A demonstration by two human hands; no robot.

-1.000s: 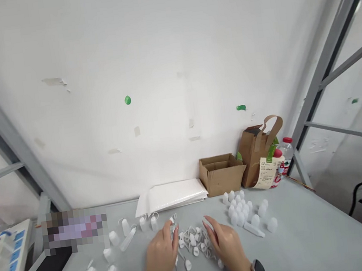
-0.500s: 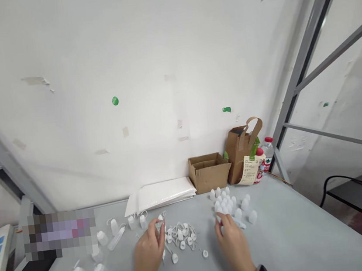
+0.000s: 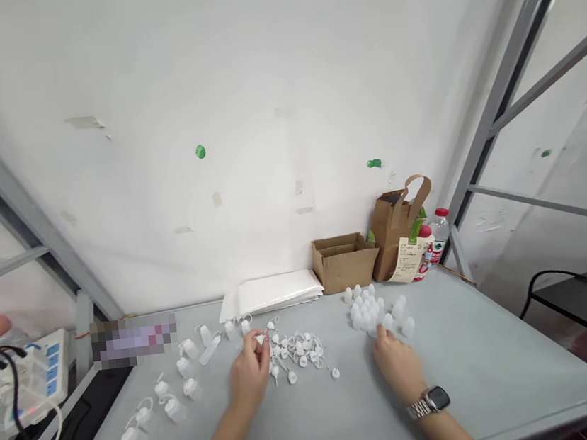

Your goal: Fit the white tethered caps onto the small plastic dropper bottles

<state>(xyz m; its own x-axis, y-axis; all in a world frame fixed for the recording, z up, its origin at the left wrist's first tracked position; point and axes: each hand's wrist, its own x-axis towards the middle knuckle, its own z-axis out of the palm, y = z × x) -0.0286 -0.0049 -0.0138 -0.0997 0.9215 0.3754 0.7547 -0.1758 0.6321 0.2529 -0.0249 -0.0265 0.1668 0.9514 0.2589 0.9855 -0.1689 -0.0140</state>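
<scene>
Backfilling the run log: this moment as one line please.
left hand: beside cap pile, grip unclear | right hand: at bottle cluster, grip unclear | capped bottles: table's left | open carton: back

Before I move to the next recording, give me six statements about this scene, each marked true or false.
1. The watch is on the right arm. True.
2. The cardboard box stands between the white packets and the paper bag. True.
3. The left hand is beside the tangled white caps. True.
4. The right hand is over those caps. False: it is at the rounded white pieces.
5. The paper bag lies flat. False: it stands upright.
6. The bottle has a blue lid. False: red.
</scene>
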